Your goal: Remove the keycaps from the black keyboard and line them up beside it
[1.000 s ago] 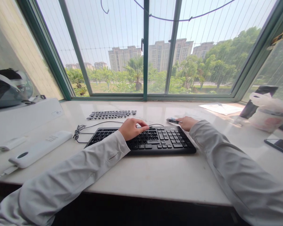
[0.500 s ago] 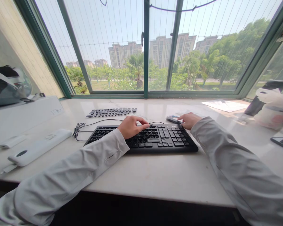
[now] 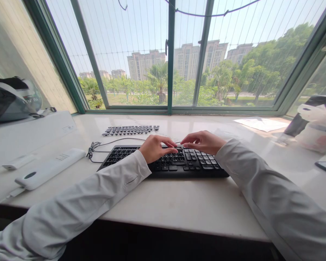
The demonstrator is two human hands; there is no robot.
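Head view: the flat black plastic keyboard [image 3: 163, 163] lies directly under both hands, its long axis running left to right across the pale stone sill [image 3: 179, 206], square to the person. The left hand [image 3: 155, 148] rests over the upper middle rows, fingers curled and thumb meeting the fingertips as if pinching a key; whether anything small sits in that pinch cannot be told. The right hand [image 3: 203, 141] hovers just right of it, above the top edge near the number pad, loosely curled, with no visible hold. The two sets of fingertips nearly meet.

Beyond the left hand lie rows of loose black keycaps [image 3: 130, 129]; the keyboard's black cable [image 3: 97, 146] coils to that hand's left. Keys beneath both hands are hidden.
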